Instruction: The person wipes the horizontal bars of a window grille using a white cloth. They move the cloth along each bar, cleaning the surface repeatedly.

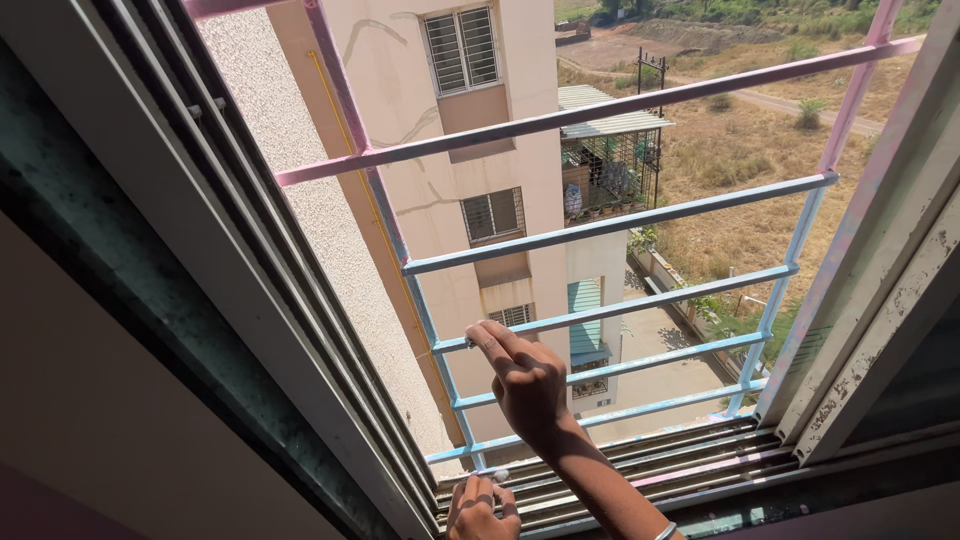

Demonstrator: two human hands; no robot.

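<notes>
Here your right hand (528, 385) is clenched on a blue grille bar (600, 370), left hand (480, 505) fingers curled on the window track (640, 465); next, steady your grip.

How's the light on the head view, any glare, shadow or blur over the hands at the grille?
Head view: hard sunlight outside, no glare; the right hand on the blue grille bar is backlit and dark, the left hand on the window track is shaded; both sharp; frame edges bow slightly.

Right hand (528, 385) on grille bar (620, 369), above left hand (480, 508) on window track (650, 465).
</notes>
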